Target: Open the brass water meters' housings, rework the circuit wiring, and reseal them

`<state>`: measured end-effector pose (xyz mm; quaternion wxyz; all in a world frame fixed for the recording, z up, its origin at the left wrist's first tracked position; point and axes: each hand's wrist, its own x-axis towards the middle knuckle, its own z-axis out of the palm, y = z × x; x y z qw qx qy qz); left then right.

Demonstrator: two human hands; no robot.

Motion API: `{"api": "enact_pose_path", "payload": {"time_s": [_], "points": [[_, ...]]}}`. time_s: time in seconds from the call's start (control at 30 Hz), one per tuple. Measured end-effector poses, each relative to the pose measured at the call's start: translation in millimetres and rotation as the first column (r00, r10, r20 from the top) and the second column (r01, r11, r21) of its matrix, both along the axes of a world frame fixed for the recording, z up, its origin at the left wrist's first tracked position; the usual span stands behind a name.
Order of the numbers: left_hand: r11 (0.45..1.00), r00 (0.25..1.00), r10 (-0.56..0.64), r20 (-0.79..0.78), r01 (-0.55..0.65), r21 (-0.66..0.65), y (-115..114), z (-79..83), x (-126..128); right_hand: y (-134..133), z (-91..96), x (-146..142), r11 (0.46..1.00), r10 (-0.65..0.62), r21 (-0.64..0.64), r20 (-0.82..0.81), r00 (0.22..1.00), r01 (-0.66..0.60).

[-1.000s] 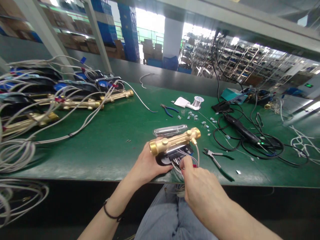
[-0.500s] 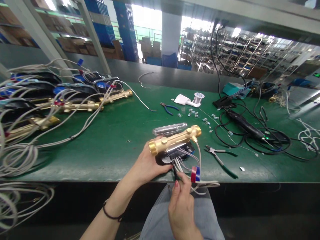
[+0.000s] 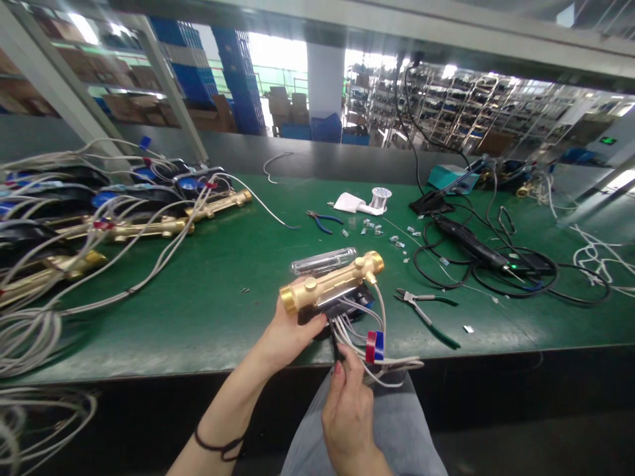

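My left hand [image 3: 290, 334] is closed around a brass water meter [image 3: 332, 283] with threaded ends, held tilted above the front edge of the bench. Beneath the brass pipe sits its black housing [image 3: 364, 305], partly hidden, from which several pale grey cables [image 3: 347, 340] run down. A red tag [image 3: 370, 348] and a blue tag [image 3: 380, 346] wrap the cables. In my right hand [image 3: 350, 403], a thin black tool [image 3: 334, 342] is pinched between thumb and fingers, its upper end by the cable entries and my left thumb. Its tip is too small to make out.
Behind the meter lies a clear plastic tube [image 3: 323, 261]. Green-handled cutters [image 3: 429, 317], blue-handled pliers [image 3: 325, 221], a solder spool [image 3: 381, 198] and a black corded tool [image 3: 471, 244] are on the green bench [image 3: 198, 317]. More cabled meters [image 3: 139, 228] crowd the left.
The view has shifted, so the bench and hands appear further left. The meter has tipped slightly, showing less of its black housing's lower side. Both hands keep their grips.
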<state>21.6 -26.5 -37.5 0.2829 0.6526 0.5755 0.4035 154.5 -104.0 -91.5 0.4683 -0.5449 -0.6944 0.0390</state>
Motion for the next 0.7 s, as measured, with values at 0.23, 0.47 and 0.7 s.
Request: {"api": "enact_pose_path", "payload": {"time_s": [0.23, 0.47, 0.7], "points": [[0.999, 0.999, 0.014, 0.050, -0.011, -0.053, -0.6, -0.1, -1.5, -0.8, 9.2, 3.5, 0.998, 0.006, -0.060, 0.094, 0.996, -0.001], [0.998, 0.997, 0.010, 0.070, -0.005, -0.060, -0.5, -8.3, -2.8, 2.4, 30.4, 13.7, 0.985, 0.075, -0.166, 0.230, 0.970, -0.037], [0.998, 0.996, -0.012, 0.092, 0.017, -0.054, -0.9, -11.0, -2.8, 8.9, 52.8, 24.8, 0.958, 0.168, -0.262, 0.190, 0.967, -0.115]]}}
